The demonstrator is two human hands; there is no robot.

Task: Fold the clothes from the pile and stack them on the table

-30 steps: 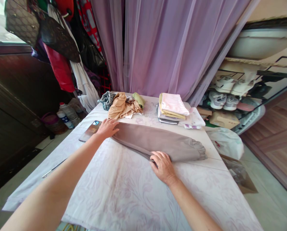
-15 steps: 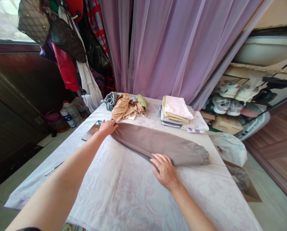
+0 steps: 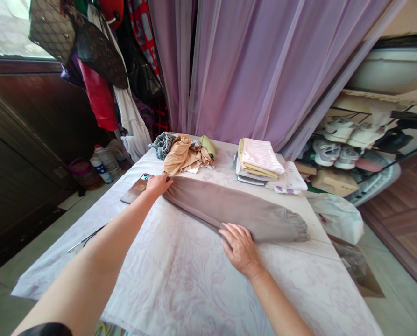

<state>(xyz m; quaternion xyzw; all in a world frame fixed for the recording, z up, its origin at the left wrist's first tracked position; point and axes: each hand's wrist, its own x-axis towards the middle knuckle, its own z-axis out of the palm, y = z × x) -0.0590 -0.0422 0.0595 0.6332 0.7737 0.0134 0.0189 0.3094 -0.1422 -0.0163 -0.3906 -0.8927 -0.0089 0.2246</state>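
Note:
A pair of grey-brown trousers (image 3: 222, 205), folded lengthwise, lies flat across the table, its gathered elastic end (image 3: 295, 225) to the right. My left hand (image 3: 158, 185) is closed on the narrow left end of the trousers, right beside a phone (image 3: 133, 192) that my wrist partly covers. Lower down, my right hand (image 3: 241, 247) rests with fingers stretched out on the near edge of the fabric. Behind the trousers are a heap of crumpled clothes (image 3: 182, 156) and a neat stack of folded cloths (image 3: 259, 161), a pink striped one on top.
A patterned white cloth (image 3: 180, 280) covers the table. A thin metal-tipped item (image 3: 77, 246) lies left, partly behind my forearm. Purple curtains (image 3: 236, 70) hang behind. Bags (image 3: 101, 56) hang at the left; a shoe rack (image 3: 344, 140) and plastic bag (image 3: 337, 217) are at the right.
The whole view has shifted slightly. Both hands stay in the same places on the trousers. More of the thin dark item by my left forearm now shows.

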